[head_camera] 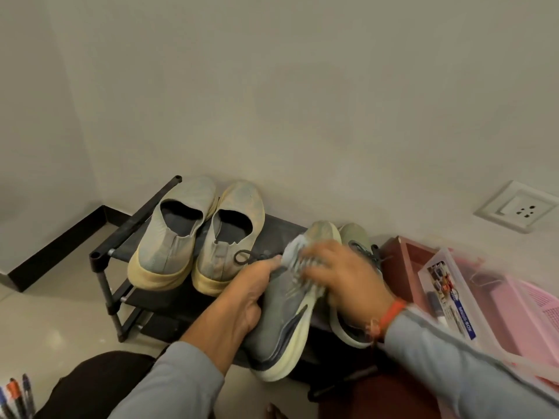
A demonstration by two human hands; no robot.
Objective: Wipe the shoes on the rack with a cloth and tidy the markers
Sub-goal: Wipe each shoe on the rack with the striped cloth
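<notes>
Head view: four shoes are counted, two hands, one black rack, one cloth, and several markers whose number cannot be fixed, since they are cut off by the frame edge. A pale wall fills the upper part, with one white socket plate mounted at the right; a pale tiled floor with a dark skirting board is seen under the rack. One pink basket and one clear plastic box are seen just beside the rack on the right, blurred. Two slip-on shoes are set side by side on the top shelf, toes toward the wall; one grey laced shoe lies on the shelf at the right, partly hidden; the fourth, a grey sneaker, is gripped at its heel end by the left hand, fingers curled around it, above the rack's front edge. The pale cloth is held against the sneaker's upper under the right hand; through the blur it cannot be told how far these fingers are curled. The markers stand at the lower left corner, well apart from the rack.
</notes>
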